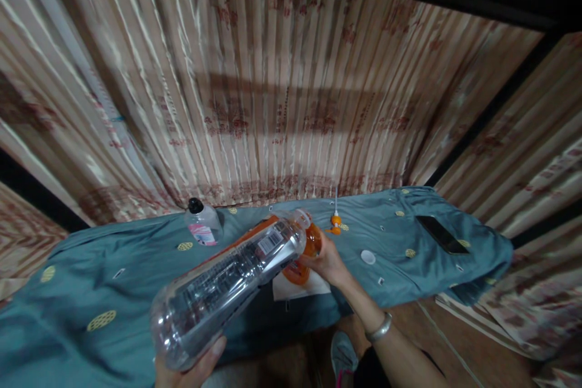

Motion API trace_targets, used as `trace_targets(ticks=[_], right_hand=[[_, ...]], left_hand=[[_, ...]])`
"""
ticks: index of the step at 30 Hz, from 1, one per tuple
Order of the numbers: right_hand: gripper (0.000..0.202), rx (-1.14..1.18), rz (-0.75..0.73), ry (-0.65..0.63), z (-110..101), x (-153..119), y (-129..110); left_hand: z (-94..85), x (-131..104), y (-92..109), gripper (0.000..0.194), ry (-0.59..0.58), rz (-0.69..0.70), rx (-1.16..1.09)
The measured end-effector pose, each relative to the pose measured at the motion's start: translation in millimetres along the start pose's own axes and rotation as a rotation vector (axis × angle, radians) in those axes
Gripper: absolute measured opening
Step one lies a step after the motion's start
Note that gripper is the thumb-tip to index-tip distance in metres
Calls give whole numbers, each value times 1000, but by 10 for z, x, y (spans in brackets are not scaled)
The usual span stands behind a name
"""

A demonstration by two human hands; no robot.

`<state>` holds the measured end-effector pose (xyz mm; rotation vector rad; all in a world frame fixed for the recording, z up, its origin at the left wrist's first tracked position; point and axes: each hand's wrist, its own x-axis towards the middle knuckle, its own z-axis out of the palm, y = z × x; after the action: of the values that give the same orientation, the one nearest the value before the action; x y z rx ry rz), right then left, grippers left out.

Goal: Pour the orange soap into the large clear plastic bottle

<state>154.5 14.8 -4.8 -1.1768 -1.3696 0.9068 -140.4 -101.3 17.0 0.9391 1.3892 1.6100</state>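
Observation:
A large clear plastic bottle (227, 282) with a printed label is tilted, its base low at the left and its neck up at the right. My left hand (197, 367) is closed around its base end. My right hand (327, 264) grips an orange bottle (297, 273), which stands on or just over a white sheet (318, 286). The clear bottle's mouth is at the orange bottle's top; I cannot tell whether they touch. An orange pump head (335, 222) with a pale tube lies on the cloth beyond my right hand.
A teal patterned cloth (395, 273) covers the long surface. On it are a clear bottle with a black cap (202, 224) at the left, a white disc (368, 256), and a dark phone (441, 234) at the right. A pleated curtain (291, 103) hangs behind.

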Motion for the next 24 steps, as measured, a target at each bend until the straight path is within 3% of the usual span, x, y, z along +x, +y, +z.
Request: trace_targets(ticks=[5,18,24], right_hand=[[63,-57,8,15,-7,-5,-2],[64,-41,19,28,9,1,3],[67,-31,15,29,9,4,15]], left_hand=[[33,-56,-63,48,55,25,-53],[141,-127,-9,67,125,37,-93],[147,-143,26,64,117,-2,-127]])
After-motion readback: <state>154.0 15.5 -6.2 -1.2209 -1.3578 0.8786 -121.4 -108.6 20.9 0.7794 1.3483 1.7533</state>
